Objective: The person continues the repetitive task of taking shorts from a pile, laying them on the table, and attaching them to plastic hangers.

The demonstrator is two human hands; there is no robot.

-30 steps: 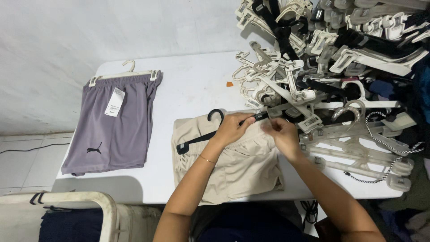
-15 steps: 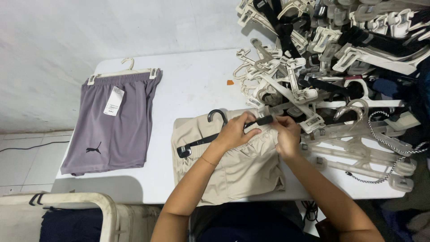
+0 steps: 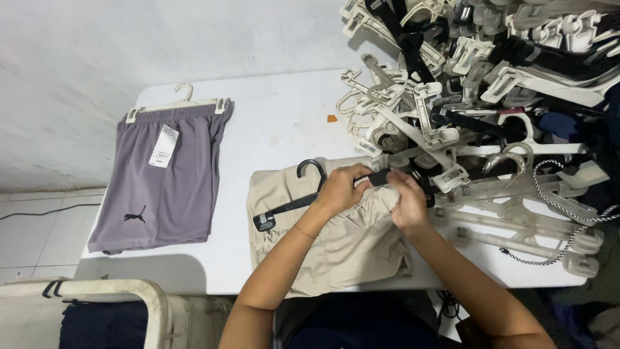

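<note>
My forearms are bare, with no sleeves in view. A thin gold bracelet (image 3: 302, 231) circles my wrist just behind my left hand (image 3: 341, 189). My right hand (image 3: 408, 201) wears no ring or band.

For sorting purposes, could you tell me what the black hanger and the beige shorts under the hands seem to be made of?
The black hanger looks like moulded plastic: smooth, slightly glossy, with a clip at its end. The beige shorts look like soft matte woven fabric, wrinkling and folding under the left hand and right hand; the fibre can't be told.
</note>
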